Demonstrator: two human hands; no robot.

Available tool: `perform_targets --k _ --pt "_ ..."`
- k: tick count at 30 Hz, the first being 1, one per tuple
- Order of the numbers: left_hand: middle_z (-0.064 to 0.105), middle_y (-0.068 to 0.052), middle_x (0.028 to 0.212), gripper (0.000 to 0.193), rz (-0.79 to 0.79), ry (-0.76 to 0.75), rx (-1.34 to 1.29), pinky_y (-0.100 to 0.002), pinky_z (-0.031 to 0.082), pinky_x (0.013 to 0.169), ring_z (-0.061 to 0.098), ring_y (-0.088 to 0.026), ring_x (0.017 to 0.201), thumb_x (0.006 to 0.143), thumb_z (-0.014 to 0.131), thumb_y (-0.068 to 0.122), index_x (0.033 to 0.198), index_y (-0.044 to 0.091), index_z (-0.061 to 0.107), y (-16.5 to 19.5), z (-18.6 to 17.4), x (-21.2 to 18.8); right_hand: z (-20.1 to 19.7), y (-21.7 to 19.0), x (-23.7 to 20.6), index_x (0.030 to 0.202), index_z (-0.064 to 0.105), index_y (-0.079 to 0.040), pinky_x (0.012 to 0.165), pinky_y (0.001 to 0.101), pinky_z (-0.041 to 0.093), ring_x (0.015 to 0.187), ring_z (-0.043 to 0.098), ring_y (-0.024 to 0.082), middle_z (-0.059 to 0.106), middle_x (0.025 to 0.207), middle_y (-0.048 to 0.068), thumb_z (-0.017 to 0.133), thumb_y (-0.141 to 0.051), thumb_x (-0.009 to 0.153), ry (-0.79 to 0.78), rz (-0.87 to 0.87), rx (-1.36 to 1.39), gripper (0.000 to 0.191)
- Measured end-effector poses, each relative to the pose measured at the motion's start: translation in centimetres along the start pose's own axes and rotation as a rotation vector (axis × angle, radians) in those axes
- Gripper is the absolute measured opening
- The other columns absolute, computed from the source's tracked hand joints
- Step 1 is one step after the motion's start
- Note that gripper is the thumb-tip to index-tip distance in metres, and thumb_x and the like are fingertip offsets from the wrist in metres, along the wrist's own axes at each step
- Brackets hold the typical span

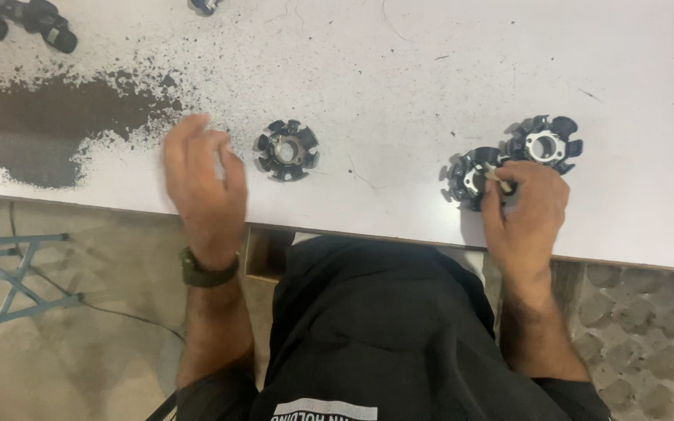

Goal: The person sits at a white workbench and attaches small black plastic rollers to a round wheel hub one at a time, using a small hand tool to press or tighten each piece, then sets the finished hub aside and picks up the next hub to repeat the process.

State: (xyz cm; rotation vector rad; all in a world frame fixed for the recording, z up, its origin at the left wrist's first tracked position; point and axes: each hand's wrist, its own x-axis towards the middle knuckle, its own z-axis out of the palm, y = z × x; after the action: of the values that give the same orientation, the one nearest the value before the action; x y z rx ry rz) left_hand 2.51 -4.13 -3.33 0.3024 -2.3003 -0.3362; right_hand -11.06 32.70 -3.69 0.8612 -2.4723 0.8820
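Resting at the right of the frame near the counter's front edge, a black toothed stator ring [468, 178] with a pale metal hub is pinched by the right hand [526, 209], the grip closed on its right side with a thin light-coloured piece held between thumb and fingertips against it. Just beside it, up and to the right, a second ring of the same kind [546, 143] lies flat and untouched, its hub open and bright. A third ring [286, 150] sits at the middle of the frame, close to the left hand [199, 178], which hovers with fingers loosely spread and nothing held. One ring of three is judged to be in hand, two are left lying; whether any is finished cannot be told. The white counter [431, 70] is worn dark at the left of the frame, and small black parts [29, 22] lie at the upper left. A dark watch [206, 274] is worn on the left wrist.
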Motion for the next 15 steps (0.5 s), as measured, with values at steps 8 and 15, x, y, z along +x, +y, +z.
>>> perform_targets --k 8,15 --pt "0.053 -0.025 0.144 0.075 -0.179 -0.193 -0.172 -0.048 0.05 0.112 0.056 -0.037 0.133 0.103 0.073 0.041 0.151 -0.005 0.04 2.1 0.3 0.5 0.7 3.9 -1.0 0.132 0.057 -0.005 0.098 0.0351 0.044 0.114 0.056 0.022 0.058 0.12 0.012 0.067 0.003 0.112 0.406 -0.003 0.121 0.024" --pt "0.054 -0.022 0.133 0.1 -0.017 -0.385 -0.08 -0.052 0.041 0.104 0.053 -0.036 0.121 0.073 0.089 0.044 0.148 -0.003 0.044 5.9 3.4 1.8 1.2 1.6 -2.3 0.124 0.053 -0.003 0.1 0.0373 0.052 0.113 0.061 0.024 0.062 0.123 0.013 0.062 0.005 0.103 0.321 -0.079 0.294 0.025"
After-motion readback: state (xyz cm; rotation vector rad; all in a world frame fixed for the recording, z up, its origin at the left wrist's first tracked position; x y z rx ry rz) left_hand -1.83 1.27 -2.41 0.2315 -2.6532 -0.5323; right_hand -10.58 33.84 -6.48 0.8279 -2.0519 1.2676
